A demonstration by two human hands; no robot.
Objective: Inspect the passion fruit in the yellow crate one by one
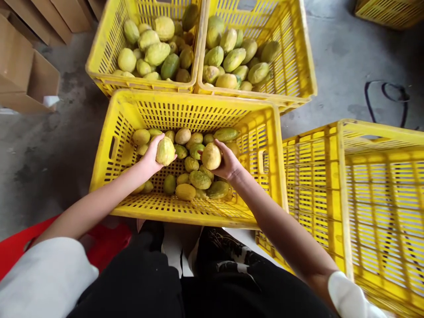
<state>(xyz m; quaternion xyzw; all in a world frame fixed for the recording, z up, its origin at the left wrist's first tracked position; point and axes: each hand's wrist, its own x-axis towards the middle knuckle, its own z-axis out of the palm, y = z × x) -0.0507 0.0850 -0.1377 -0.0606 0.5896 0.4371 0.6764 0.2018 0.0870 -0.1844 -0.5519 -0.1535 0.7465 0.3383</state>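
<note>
My left hand (155, 153) is wrapped round a yellow, slightly ribbed oval fruit (165, 151). In my right hand (228, 162) is a rounder yellow fruit (211, 156) with brownish marks. Both hands are over the near yellow crate (185, 216), with the two held fruits a short way apart. Below them, several green and yellow fruits (199, 179) lie on the crate's slotted floor. Their exact kind I cannot tell. Palms and fruits hide part of the pile.
Beyond the near crate, a left crate (142, 81) and a right crate (256, 95) hold more such fruit. Another yellow crate (311, 185) stands at right. Cardboard boxes (20, 66) are at upper left, a red stool-like object (109, 240) lower left, and a black cord (367, 99) on the floor.
</note>
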